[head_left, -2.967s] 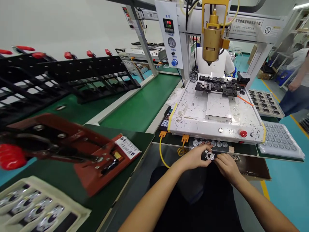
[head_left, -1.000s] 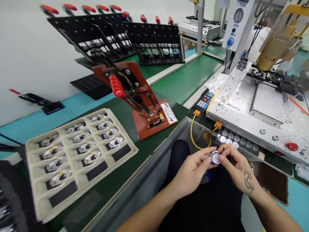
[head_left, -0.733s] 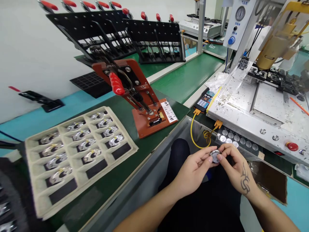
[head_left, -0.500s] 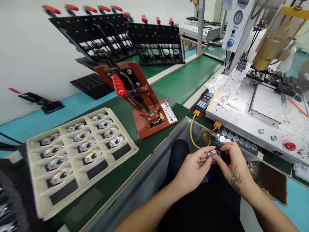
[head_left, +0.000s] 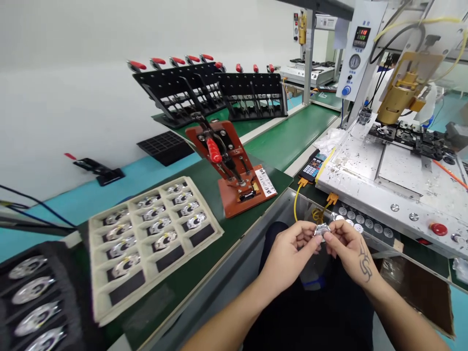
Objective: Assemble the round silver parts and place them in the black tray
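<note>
Between both hands is a small shiny metal part [head_left: 321, 229], held above my lap. My left hand [head_left: 292, 248] pinches its left side with thumb and fingers. The thumb and fingers of my right hand [head_left: 345, 242] grip its right side, and the fingertips hide part of it. To the left, a beige compartment tray [head_left: 151, 258] holds several similar-looking shiny metal parts [head_left: 160, 225]. Behind the hands stands an orange-brown toggle clamp fixture [head_left: 230, 207] with a red handle [head_left: 214, 150].
A dark foam tray [head_left: 73, 287] with shiny parts lies at far left. On the right stands a white machine [head_left: 351, 161] with a gold cylinder [head_left: 397, 103] and red button [head_left: 438, 228]. Black clamp racks [head_left: 252, 95] stand behind. A sheet of round discs [head_left: 369, 224] lies beyond my hands.
The view has shifted left and upward, bringing more of the dark foam tray into sight. Both hands still hold the metal part, now turned to a different angle with the fingers rearranged.
</note>
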Demonstrator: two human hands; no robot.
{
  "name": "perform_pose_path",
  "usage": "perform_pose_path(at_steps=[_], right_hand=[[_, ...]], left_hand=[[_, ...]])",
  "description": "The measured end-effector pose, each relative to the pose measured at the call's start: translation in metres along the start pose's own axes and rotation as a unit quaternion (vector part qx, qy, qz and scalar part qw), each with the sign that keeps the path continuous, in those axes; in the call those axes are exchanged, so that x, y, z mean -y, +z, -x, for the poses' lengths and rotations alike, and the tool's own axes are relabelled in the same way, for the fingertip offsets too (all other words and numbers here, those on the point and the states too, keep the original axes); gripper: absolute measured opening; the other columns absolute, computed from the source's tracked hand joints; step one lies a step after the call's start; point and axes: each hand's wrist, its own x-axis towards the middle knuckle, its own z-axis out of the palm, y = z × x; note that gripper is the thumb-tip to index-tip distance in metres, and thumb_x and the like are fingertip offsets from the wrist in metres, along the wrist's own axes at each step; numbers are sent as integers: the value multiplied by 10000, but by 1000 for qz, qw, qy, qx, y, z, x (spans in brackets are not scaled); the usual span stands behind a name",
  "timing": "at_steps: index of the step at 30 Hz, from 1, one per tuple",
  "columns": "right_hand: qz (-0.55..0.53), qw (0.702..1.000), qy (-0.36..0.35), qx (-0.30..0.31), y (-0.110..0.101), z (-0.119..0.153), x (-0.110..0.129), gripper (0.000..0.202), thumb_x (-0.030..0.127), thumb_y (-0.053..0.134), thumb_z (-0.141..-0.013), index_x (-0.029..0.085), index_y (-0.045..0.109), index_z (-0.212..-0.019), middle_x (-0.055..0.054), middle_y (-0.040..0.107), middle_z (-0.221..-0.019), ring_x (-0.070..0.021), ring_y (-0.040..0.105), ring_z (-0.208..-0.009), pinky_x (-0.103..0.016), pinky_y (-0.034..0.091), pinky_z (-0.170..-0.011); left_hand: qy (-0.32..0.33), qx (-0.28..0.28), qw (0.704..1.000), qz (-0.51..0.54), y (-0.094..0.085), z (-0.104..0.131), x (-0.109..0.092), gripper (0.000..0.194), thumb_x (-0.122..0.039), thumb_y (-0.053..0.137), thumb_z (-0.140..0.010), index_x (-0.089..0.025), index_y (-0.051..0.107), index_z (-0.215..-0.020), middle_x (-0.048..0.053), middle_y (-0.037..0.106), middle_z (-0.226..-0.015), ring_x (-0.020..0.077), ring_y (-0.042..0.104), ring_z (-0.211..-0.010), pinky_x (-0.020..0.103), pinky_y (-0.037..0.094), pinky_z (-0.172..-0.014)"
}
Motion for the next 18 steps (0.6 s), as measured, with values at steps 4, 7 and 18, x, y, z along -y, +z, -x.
perform_pose_path(at_steps=[4,7,18], right_hand=[[1,1000,-4,-3,4,4,2,363,532,814,-915,200,682,-980,6,637,-784,-109,577,-604,-227,476,-540],[18,1000,-10,3,0,5,2,330,508,802,-932,208,683,-999,3,644,-803,-110,569,-607,-230,484,-536],[356,853,-346,160,-14,-28,40,396,210,669,-1025,264,601,-1411,-54,663,-1009,-186,665,-849,-321,554,-761]], left_hand=[[6,-6,1000,-6,2,5,-3,196,-346,738,-948,-169,717,-1029,41,736,-849,176,720,-757,302,625,-718],[4,-5,1000,-13,1,6,-5,197,-357,730,-955,-167,711,-1001,39,724,-836,169,703,-740,293,608,-696],[65,22,987,-142,-29,0,-37,184,-366,699,-988,-193,714,-1048,49,741,-900,167,710,-723,296,609,-678]])
